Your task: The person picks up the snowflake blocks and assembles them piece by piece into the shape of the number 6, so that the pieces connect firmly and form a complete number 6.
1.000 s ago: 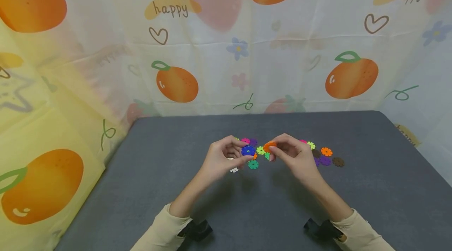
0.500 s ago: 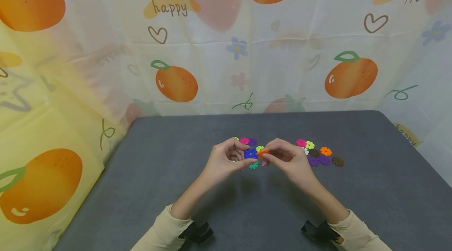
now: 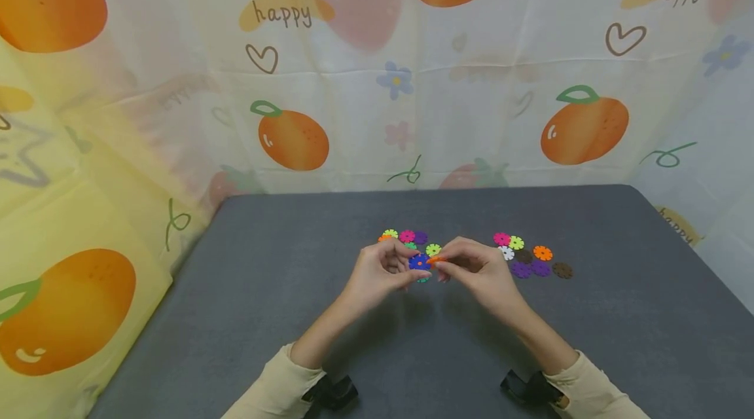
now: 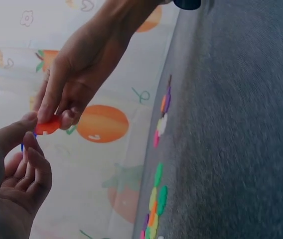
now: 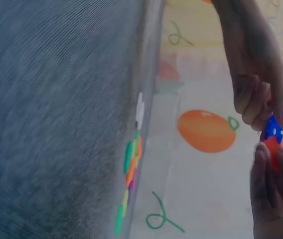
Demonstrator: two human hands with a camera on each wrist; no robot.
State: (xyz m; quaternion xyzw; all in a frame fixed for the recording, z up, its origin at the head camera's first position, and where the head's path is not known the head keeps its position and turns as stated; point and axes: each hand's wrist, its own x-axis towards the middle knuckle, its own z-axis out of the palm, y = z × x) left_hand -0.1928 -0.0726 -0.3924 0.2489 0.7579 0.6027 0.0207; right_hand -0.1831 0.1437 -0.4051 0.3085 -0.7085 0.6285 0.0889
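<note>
Between thumb and fingers my left hand (image 3: pixel 377 273) pinches a blue notched disc (image 3: pixel 419 262), its flat face toward the head camera. Opposite it, my right hand (image 3: pixel 484 273) pinches an orange notched disc (image 3: pixel 436 260), seen nearly edge-on. The two discs meet at the blue one's right rim, above the table. In the right wrist view the orange disc (image 5: pixel 273 151) overlaps the lower part of the blue disc (image 5: pixel 273 130). Whether their notches interlock, I cannot tell. The left wrist view shows the orange disc (image 4: pixel 48 125) under the right fingertips, with only a sliver of blue visible.
Several loose discs lie behind the hands, including a pink disc (image 3: pixel 407 236) and a yellow-green disc (image 3: pixel 432 249). Another group at the right includes a white disc (image 3: pixel 506 253), an orange disc (image 3: pixel 542 253) and a brown disc (image 3: pixel 562 270). A printed curtain (image 3: pixel 353 91) hangs behind the grey table (image 3: pixel 235 288).
My right hand has moved left, bringing the orange disc against the blue one and turning it from face-on to nearly edge-on. Both hands have sunk slightly.
</note>
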